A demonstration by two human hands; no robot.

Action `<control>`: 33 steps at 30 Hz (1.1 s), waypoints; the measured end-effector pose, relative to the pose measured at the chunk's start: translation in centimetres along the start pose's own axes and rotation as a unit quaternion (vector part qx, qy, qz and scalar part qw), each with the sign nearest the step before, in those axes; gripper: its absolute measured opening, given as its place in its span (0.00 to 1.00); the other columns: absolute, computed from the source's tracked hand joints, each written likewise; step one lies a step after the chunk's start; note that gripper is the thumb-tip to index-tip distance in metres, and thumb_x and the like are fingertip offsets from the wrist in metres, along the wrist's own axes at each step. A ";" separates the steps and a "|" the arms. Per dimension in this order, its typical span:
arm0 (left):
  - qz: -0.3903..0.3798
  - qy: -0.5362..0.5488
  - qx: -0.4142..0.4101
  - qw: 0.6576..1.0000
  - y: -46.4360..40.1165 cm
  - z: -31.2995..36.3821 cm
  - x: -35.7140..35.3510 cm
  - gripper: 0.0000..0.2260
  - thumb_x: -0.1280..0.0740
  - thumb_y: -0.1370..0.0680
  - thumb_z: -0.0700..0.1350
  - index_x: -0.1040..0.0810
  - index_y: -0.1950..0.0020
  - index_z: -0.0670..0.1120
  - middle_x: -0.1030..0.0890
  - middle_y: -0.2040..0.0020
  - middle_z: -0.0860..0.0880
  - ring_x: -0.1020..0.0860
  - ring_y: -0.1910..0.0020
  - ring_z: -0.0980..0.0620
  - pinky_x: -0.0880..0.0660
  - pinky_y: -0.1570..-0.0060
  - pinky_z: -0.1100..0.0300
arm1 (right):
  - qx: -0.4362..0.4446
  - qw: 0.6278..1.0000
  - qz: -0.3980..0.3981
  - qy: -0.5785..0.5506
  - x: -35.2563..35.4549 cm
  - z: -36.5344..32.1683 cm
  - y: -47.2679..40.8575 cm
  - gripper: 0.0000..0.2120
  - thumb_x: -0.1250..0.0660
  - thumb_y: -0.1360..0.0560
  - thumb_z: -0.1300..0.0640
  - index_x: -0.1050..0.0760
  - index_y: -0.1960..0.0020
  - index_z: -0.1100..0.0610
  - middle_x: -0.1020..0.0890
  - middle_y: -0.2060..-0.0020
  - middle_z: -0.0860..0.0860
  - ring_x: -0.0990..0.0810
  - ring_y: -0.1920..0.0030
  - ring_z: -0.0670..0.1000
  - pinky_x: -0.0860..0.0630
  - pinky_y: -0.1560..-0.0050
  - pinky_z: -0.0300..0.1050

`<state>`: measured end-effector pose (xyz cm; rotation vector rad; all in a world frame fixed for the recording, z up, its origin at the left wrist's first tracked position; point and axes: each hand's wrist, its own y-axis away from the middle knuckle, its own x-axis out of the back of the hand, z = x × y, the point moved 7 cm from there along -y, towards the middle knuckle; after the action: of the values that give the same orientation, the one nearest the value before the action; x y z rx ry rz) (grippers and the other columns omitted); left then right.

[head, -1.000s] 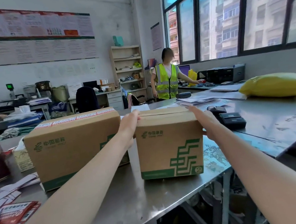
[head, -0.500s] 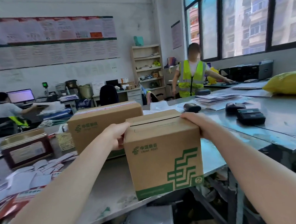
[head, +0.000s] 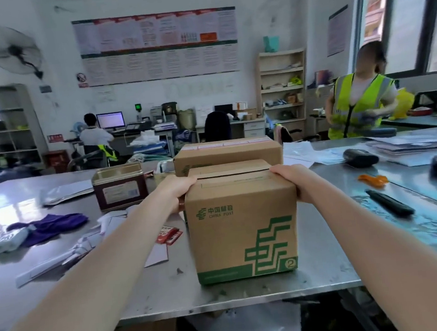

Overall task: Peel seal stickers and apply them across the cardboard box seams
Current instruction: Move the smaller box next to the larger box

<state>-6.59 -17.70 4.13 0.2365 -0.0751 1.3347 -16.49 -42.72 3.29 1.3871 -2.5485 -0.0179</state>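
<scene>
Gripping the small brown cardboard box with green China Post printing [head: 241,224] from both sides, the left hand [head: 176,193] and the right hand [head: 295,182] clamp its upper corners, fingers curled over the top edges beside the flap seam and thumbs down the side walls. The box stands upright near the front edge of the steel-topped work table [head: 170,290], its printed face toward the camera. Just behind it sits a wider brown cardboard box [head: 227,152] whose top seam carries a row of red-and-white seal stickers [head: 223,144]. Left of the held box, loose white backing papers [head: 86,247] and a red sticker sheet [head: 168,234] lie on the table, with a dark red rectangular tin [head: 119,187] and a purple cloth [head: 48,225] farther back. To the right lie a black utility knife [head: 389,202] and an orange plastic piece [head: 373,179]. A person in a yellow reflective vest [head: 358,103] stands by the window.
</scene>
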 end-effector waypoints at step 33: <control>0.027 -0.269 -0.020 0.963 -4.7 -5.2 13.8 0.09 0.40 0.23 0.37 0.22 0.47 0.41 0.20 0.51 0.44 0.21 0.56 0.51 0.26 0.54 0.57 | 0.370 0.811 -0.124 0.436 -29.1 -4.9 7.7 0.10 0.44 0.22 0.65 0.26 0.46 0.67 0.22 0.50 0.62 0.24 0.51 0.61 0.31 0.57 0.47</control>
<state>0.80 -4.41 1.04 0.5619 -0.5685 1.2912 -6.63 -13.90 3.07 1.4318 -1.5876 1.3538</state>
